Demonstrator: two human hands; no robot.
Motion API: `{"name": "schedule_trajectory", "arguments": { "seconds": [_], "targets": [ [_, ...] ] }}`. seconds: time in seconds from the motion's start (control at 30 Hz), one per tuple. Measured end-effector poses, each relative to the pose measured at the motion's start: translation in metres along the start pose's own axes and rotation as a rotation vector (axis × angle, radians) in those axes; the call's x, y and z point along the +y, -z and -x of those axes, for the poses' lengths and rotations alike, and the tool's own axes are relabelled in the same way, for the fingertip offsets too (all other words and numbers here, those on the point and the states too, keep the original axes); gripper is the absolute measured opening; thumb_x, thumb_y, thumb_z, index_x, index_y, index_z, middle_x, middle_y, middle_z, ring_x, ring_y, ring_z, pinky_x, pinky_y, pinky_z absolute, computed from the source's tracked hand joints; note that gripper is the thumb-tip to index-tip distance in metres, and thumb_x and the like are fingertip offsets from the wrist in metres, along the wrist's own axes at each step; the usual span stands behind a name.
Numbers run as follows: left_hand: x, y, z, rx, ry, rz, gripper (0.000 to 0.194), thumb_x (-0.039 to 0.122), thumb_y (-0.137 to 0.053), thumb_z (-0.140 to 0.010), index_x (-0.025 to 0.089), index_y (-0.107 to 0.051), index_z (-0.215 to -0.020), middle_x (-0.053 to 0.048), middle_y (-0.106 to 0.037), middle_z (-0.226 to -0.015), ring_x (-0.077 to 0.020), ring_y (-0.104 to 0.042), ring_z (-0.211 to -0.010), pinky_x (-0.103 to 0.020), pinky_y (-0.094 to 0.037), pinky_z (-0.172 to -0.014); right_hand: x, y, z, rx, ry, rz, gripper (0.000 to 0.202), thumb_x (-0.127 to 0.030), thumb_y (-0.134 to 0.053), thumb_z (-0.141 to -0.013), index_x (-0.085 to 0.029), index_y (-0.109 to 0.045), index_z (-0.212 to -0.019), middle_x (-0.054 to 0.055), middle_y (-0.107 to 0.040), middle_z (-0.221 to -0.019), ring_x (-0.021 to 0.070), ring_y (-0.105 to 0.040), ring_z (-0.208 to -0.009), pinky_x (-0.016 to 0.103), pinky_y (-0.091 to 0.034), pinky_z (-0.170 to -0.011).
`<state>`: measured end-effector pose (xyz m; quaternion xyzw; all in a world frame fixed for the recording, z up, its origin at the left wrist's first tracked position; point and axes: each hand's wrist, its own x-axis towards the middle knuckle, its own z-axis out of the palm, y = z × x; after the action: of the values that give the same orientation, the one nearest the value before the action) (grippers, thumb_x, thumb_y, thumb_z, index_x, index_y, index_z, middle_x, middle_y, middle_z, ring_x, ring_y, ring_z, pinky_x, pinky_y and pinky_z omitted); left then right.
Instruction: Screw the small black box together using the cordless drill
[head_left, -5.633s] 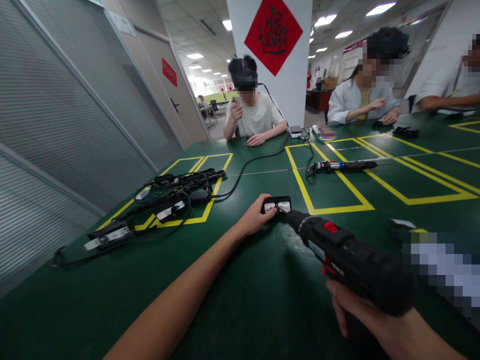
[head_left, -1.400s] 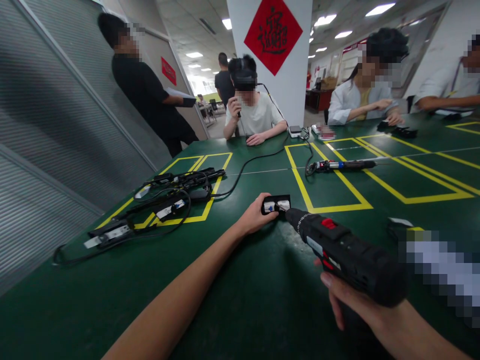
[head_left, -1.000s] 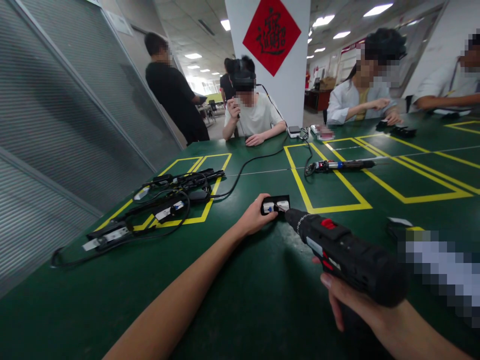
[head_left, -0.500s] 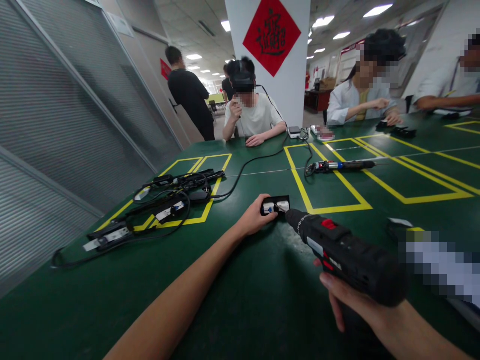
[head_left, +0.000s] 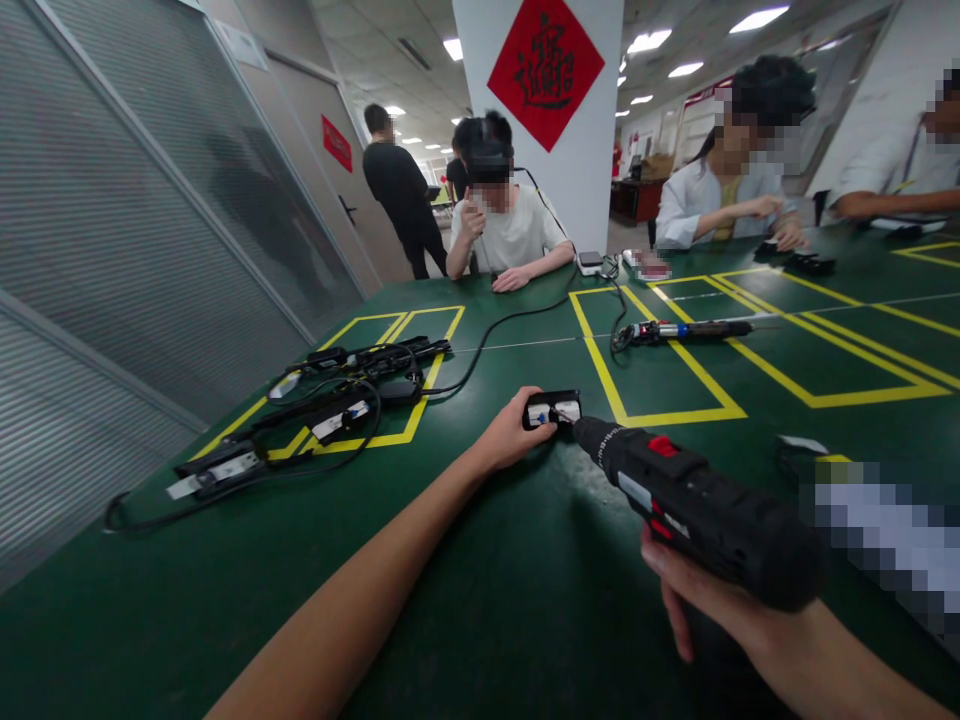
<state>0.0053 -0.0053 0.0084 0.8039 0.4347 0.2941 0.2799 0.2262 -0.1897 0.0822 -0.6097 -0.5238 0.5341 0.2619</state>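
Observation:
A small black case with white parts inside (head_left: 564,411) is gripped at its left end by my left hand (head_left: 517,430), on the green table. In my right hand (head_left: 705,585) is a black cordless drill (head_left: 697,500) with red switches, its handle mostly hidden below the body. The drill points away and to the left, and its bit reaches the white parts near the middle of the case. Whether the bit sits in a screw is too small to tell.
Black adapters and cables (head_left: 360,400) lie at the left inside yellow tape lines. A pen-shaped electric tool (head_left: 690,331) lies beyond the drill. A blurred-out flat object (head_left: 885,530) is at the right. Across the table (head_left: 480,560) sit several people; one (head_left: 510,225) faces me.
My hands, the case and the drill keep almost the same place. The standing person in black at the back has shifted to the right.

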Motion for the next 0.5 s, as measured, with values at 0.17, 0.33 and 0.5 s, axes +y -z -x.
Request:
{"name": "schedule_trajectory", "arguments": {
  "seconds": [0.17,0.33,0.5],
  "targets": [
    [0.0001,-0.0005,-0.0004,0.014,0.002,-0.014,0.034,0.029,-0.055,-0.086,0.017,-0.051,-0.118,-0.008,-0.059,-0.113,-0.0220,-0.061,-0.093,-0.043,-0.051,-0.078,0.0029,-0.0004,-0.0009,-0.008,-0.009,-0.002,0.043,-0.057,-0.045,-0.080,-0.019,-0.061,-0.069,0.001,-0.060,-0.053,0.0149,-0.061,-0.056,0.027,-0.051,-0.060],
    [0.0001,-0.0001,-0.0009,0.018,0.005,-0.025,0.034,0.029,-0.055,-0.086,0.017,-0.051,-0.118,-0.008,-0.059,-0.113,-0.0221,-0.061,-0.093,-0.044,-0.051,-0.079,0.0026,-0.0032,0.0000,0.021,-0.021,-0.060,0.046,-0.054,-0.049,-0.079,-0.018,-0.058,-0.104,0.000,-0.061,-0.053,0.0160,-0.062,-0.054,0.028,-0.052,-0.060],
    [-0.0003,0.0002,-0.0004,0.009,-0.004,-0.026,0.034,0.029,-0.055,-0.086,0.017,-0.051,-0.118,-0.008,-0.059,-0.113,-0.0219,-0.061,-0.093,-0.043,-0.051,-0.078,0.0001,-0.0031,0.0008,0.031,-0.015,-0.076,0.046,-0.054,-0.048,-0.078,-0.019,-0.058,-0.107,0.000,-0.060,-0.051,0.0168,-0.061,-0.051,0.027,-0.050,-0.051]
  ]
}}
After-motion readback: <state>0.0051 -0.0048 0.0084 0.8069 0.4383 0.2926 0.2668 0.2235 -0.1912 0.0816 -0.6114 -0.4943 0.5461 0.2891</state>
